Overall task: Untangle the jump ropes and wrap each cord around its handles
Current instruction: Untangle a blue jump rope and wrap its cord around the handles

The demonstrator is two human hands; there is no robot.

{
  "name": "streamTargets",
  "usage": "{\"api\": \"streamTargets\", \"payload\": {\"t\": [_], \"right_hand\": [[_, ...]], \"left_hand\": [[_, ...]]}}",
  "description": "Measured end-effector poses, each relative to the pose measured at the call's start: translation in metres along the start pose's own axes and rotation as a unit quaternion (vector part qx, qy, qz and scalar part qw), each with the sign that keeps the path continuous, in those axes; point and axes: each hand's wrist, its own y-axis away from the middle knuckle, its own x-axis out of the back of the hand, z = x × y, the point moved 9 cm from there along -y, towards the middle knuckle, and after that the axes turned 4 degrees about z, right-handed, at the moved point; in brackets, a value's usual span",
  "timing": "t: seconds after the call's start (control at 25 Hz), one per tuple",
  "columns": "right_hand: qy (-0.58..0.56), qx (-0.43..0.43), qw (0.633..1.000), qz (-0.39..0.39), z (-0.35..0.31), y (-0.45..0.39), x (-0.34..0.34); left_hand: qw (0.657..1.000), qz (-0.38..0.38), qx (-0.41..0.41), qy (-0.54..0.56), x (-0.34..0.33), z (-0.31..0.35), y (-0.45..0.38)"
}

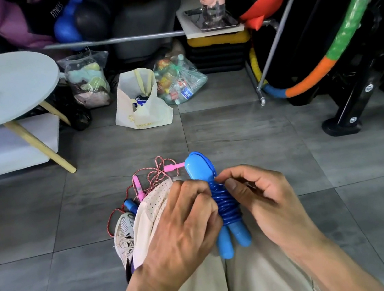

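I hold a blue jump rope (225,205) over my lap, its two blue handles side by side with the blue cord coiled tightly round their middle. My left hand (185,221) grips the bundle from the left. My right hand (256,193) pinches the cord at the top of the coil with thumb and fingers. On the floor beyond my knee lies a red-and-white twisted rope (157,173) with pink handles (137,184), loose and looped. Another blue handle (131,205) shows beside my shoe.
My shoe (124,234) and bent knee are at centre left. A white oval table (0,87) stands at the left. Bags (141,103) sit on the grey tile floor ahead. A black stand with a colourful hoop (344,33) is at the right.
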Motion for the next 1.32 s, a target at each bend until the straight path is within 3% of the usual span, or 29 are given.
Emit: {"api": "streamTargets", "payload": {"t": [0.52, 0.72, 0.92, 1.0, 1.2, 1.32], "right_hand": [[0.036, 0.017, 0.999, -0.019, -0.001, 0.007, 0.001], [0.132, 0.108, 0.985, -0.023, -0.013, 0.004, 0.0], [0.282, 0.228, 0.931, -0.03, -0.031, 0.013, -0.01], [0.298, 0.233, 0.925, -0.036, -0.032, 0.014, -0.008], [0.243, 0.188, 0.951, -0.021, -0.025, 0.014, 0.001], [0.322, 0.214, 0.922, 0.022, -0.027, 0.017, -0.003]], "left_hand": [[0.997, 0.046, -0.05, -0.024, 0.005, 0.009, 0.004], [0.996, 0.04, -0.075, -0.032, 0.005, 0.011, 0.007], [0.992, 0.055, -0.102, -0.042, 0.006, 0.018, 0.011], [0.995, 0.059, -0.081, -0.022, 0.005, 0.015, 0.009], [0.998, 0.049, 0.024, 0.032, 0.003, -0.002, 0.003], [0.996, 0.035, 0.085, 0.008, 0.001, -0.017, 0.003]]}}
